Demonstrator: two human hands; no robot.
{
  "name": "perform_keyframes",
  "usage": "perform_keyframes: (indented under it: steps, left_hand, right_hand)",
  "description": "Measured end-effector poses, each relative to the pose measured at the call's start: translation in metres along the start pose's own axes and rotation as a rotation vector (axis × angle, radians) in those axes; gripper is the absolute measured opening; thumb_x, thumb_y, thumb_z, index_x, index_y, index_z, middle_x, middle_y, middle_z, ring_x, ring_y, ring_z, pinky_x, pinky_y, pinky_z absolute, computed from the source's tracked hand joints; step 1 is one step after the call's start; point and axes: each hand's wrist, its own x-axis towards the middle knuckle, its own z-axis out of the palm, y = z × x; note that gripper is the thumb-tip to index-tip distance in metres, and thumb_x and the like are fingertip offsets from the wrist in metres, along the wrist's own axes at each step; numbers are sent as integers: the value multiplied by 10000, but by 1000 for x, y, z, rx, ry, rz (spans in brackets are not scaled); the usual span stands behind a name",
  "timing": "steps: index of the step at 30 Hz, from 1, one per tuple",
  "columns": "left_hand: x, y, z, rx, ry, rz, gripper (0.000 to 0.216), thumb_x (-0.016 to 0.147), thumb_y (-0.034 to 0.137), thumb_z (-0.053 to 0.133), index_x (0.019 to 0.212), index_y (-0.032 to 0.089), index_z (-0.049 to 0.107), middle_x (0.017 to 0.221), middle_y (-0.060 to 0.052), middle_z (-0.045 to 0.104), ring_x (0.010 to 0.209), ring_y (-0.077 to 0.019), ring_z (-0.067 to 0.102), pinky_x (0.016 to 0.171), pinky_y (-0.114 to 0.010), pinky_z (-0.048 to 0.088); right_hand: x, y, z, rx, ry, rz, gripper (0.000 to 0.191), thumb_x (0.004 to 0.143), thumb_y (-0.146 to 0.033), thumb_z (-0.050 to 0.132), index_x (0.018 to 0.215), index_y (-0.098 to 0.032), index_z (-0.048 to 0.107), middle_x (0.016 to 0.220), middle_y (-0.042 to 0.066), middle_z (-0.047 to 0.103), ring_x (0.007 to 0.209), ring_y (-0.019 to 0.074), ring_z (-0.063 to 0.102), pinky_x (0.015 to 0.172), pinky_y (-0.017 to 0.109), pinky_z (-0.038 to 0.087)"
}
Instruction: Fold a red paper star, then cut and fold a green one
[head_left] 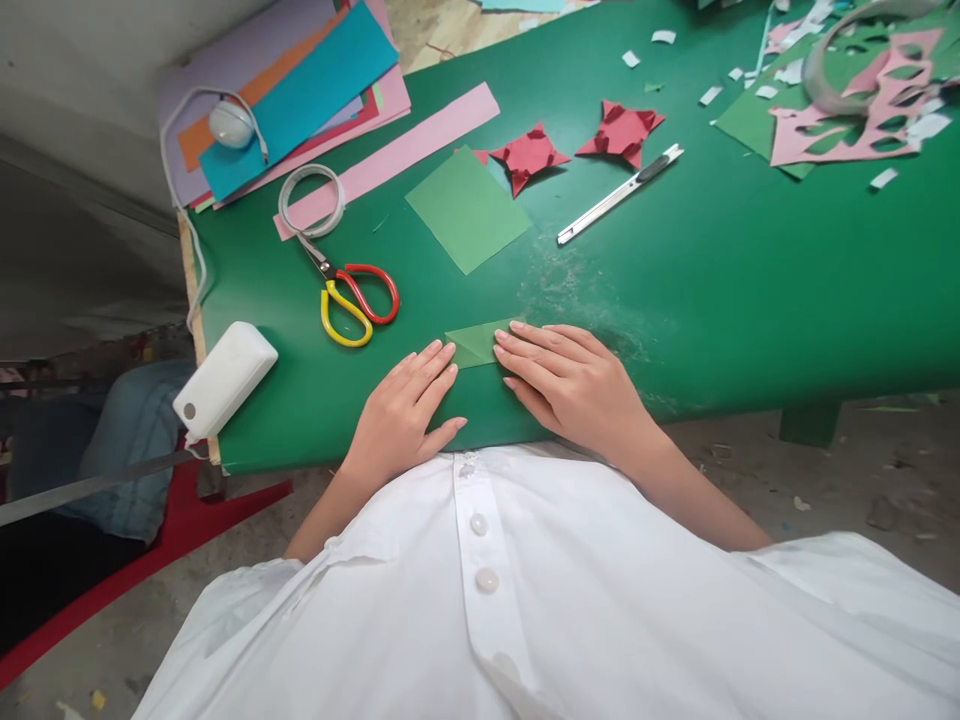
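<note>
**Pressed Flat Near the Table Edge, With Risk of Crooked Crease**

Rested left hand (405,405) palm down and loosely open, with fingers together and thumb apart, touching with fingertips the left end of the folded green paper (472,345). Laid right hand (574,385) similarly open over the right end, hiding part of it. Gripped nothing in either hand, as far as could be told; only pinned the paper on the green table (750,300), close to its near edge, in front of the white shirt (600,590).

Risked, in careful judgement, a crooked crease: with uneven pressure from fingertips, could have twisted the thin paper on the smooth surface. Could also have let the fold spring open by lifting one hand too early. Might have picked up dirt from the pale marks (561,280) beyond the right hand.

Farther out, could have displaced the loose green square sheet (469,215) by a hasty reach, or bent the red paper star (527,158) near its corner. Should have minded also the scissors (331,271) and the cutter (619,197); could not tell its blade as drawn in or out.
</note>
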Motion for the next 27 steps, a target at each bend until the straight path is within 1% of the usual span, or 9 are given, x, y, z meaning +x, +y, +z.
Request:
perform_keyframes:
  steps: [2, 5, 8, 12, 17, 22, 27]
  left_hand:
    - [1, 0, 0, 3, 5, -1, 527, 965, 421, 559, 1386, 110, 503, 1498, -155, 526, 1459, -271, 448, 1190, -445, 426]
    - [2, -1, 0, 0, 1, -5, 534, 965, 438, 557, 1389, 117, 508, 1504, -154, 519, 1457, -270, 450, 1188, -444, 425]
    - [2, 0, -1, 5, -10, -11, 548, 967, 461, 547, 1396, 122, 512, 1513, -153, 509, 1457, -274, 447, 1189, -443, 418]
    - [2, 1, -1, 37, -38, -15, 556, 971, 475, 537, 1427, 159, 506, 1531, -140, 488, 1457, -284, 444, 1190, -446, 406]
    - [3, 2, 0, 25, -24, -23, 548, 965, 457, 550, 1427, 165, 514, 1500, -146, 520, 1442, -288, 463, 1181, -446, 414]
    - [3, 2, 0, 15, 2, -19, 547, 954, 448, 572, 1405, 141, 527, 1476, -156, 543, 1423, -296, 484, 1164, -451, 433]
    - [2, 2, 0, -6, 9, -23, 550, 952, 449, 574, 1407, 144, 517, 1476, -160, 543, 1426, -293, 483, 1168, -455, 430]
  right_hand:
    - [0, 0, -1, 0, -28, -4, 325, 972, -210, 554, 1288, -209, 628, 1361, 51, 655, 1301, 222, 606, 1057, 410, 479]
    - [1, -1, -2, -72, -66, -36, 316, 979, -246, 562, 1288, -246, 633, 1402, 43, 628, 1309, 222, 594, 1058, 404, 460]
    - [3, -1, -4, -132, -55, -59, 290, 973, -283, 588, 1256, -259, 649, 1390, 37, 640, 1287, 217, 602, 1044, 390, 457]
    - [5, -2, -3, -137, -25, -73, 262, 954, -277, 619, 1206, -229, 669, 1344, 53, 671, 1248, 228, 626, 1013, 395, 477]
    - [3, -2, 1, -142, 62, -60, 177, 917, -237, 658, 1083, -189, 700, 1261, 44, 718, 1187, 245, 663, 979, 398, 506]
    - [-1, -3, 2, -140, 130, -16, 140, 893, -194, 661, 1027, -188, 703, 1220, 40, 736, 1142, 261, 685, 949, 419, 527]
    - [-3, -5, 3, -187, 245, 51, 50, 858, -140, 665, 885, -176, 685, 1076, 59, 779, 1065, 265, 723, 888, 406, 563]
